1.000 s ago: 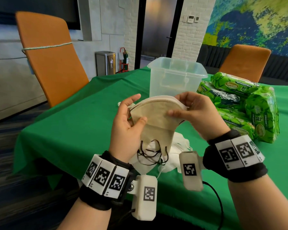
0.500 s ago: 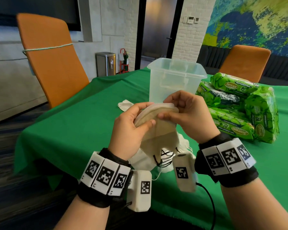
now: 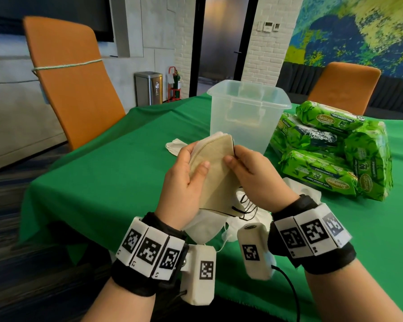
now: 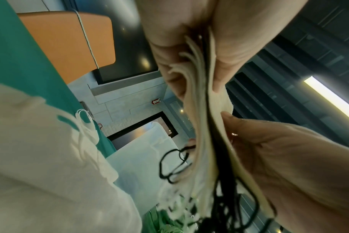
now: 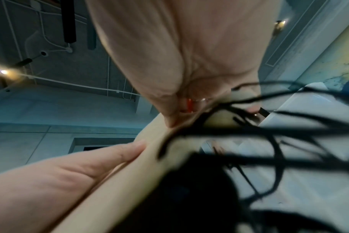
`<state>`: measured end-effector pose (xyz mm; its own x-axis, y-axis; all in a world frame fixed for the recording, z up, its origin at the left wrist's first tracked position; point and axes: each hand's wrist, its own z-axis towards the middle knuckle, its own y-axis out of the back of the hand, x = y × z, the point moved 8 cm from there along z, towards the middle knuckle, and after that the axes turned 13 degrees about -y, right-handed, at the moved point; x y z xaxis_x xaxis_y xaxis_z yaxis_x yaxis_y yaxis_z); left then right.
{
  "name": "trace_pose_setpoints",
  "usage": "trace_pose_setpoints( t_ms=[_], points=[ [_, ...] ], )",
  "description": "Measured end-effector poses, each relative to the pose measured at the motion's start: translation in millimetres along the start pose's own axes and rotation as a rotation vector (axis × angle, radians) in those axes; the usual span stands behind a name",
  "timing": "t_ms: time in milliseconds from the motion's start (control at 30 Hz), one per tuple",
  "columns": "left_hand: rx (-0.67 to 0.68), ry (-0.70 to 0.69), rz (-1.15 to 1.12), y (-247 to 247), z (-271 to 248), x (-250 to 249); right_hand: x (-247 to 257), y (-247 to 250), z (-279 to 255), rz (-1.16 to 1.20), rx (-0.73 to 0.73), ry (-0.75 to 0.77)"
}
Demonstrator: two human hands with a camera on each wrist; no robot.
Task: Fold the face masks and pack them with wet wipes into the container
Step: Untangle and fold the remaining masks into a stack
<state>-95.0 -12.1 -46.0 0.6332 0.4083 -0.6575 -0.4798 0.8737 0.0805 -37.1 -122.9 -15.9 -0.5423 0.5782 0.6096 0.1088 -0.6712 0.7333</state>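
Both hands hold up a folded stack of beige face masks [image 3: 215, 168] with black ear loops [image 3: 244, 205] hanging below. My left hand [image 3: 186, 182] grips its left side, thumb pressed on the front. My right hand [image 3: 249, 175] pinches the right edge. In the left wrist view the beige layers [image 4: 201, 129] are squeezed between fingers. White masks [image 3: 205, 225] lie on the green table under my hands, another white mask [image 3: 173, 146] farther back. The clear container [image 3: 247, 117] stands open behind. Green wet wipe packs [image 3: 330, 149] are piled at the right.
The green tablecloth [image 3: 107, 173] covers the table, whose near-left corner hangs close to my left wrist. An orange chair [image 3: 70, 77] stands at the left and another orange chair [image 3: 342, 87] behind the wipes. A steel bin [image 3: 148, 88] is by the far wall.
The mask stack has been folded narrower, from a wide half-round to a compact wedge. Both hands closed in together and the loops swung slightly right.
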Motion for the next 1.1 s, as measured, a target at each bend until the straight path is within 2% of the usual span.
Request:
trace_pose_setpoints(
  t_ms=[133, 333, 433, 500, 600, 700, 767, 967, 1033, 1100],
  points=[
    [0.076, -0.053, 0.052, -5.6, -1.3, -5.6, 4.1, -0.8, 0.2, -0.049, 0.004, 0.005],
    [0.123, 0.023, 0.044, -5.6, -3.3, 1.0, 8.0, -4.9, -1.7, -0.001, 0.087, 0.041],
    [0.057, 0.021, -0.005, 3.8, -1.1, 1.9, 6.0, -5.9, -0.9, 0.065, 0.143, 0.062],
    [-0.003, 0.049, -0.076, 10.1, -2.0, 3.1, 2.1, -6.7, 0.8, 0.109, 0.182, 0.023],
    [-0.074, 0.083, -0.212, 15.6, -4.9, 6.6, -1.5, -0.9, 4.2, 0.255, 0.127, -0.055],
    [-0.063, 0.13, -0.341, 13.4, -9.7, 13.9, -8.0, 1.7, 8.3, 0.45, 0.064, -0.12],
    [-0.066, 0.14, -0.317, 15.8, -11.4, 17.0, -8.9, -3.8, 9.1, 0.49, 0.065, -0.136],
    [-0.303, 0.17, -0.238, 39.4, -11.4, 24.5, -13.0, -25.6, 4.4, 0.479, 0.184, -0.179],
    [-0.317, 0.171, -0.268, 40.1, -10.5, 24.9, -13.5, -27.0, 3.8, 0.489, 0.156, -0.182],
    [-0.274, 0.18, -0.347, 34.9, -10.0, 25.3, -12.7, -27.6, 3.5, 0.54, 0.113, -0.191]
  ],
)
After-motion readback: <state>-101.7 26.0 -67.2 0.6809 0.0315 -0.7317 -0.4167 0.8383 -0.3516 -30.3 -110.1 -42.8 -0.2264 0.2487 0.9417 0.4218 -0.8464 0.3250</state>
